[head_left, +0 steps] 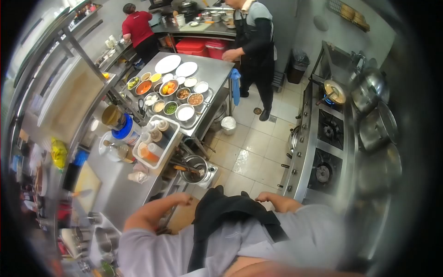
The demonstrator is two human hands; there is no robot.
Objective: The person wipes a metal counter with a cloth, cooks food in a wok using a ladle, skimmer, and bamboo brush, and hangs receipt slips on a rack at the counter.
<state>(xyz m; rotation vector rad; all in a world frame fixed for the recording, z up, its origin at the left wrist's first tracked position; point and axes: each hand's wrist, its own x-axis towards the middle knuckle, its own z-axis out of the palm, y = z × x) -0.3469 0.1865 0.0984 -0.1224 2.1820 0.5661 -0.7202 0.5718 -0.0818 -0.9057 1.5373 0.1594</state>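
Note:
My left hand (185, 199) hangs beside my dark apron (221, 212), its fingers curled and nothing visible in them. On the other side of the apron is my right hand (264, 197), also loosely curled, with no object showing. Neither hand touches a worktop. Nearest to the left hand is a metal pot (194, 169) with utensil handles across its rim, standing low by the counter. The right hand is closest to the front of the gas stove (295, 171). Both hands look small here, so finger detail is limited.
Bowls of chopped ingredients and white plates (167, 64) cover a steel table (214, 69). A tub of squeeze bottles (157, 150) stands nearer. A pan (334, 92) sits over a blue flame. A co-worker in black (256, 46) stands beyond; another in red (138, 27) faces away.

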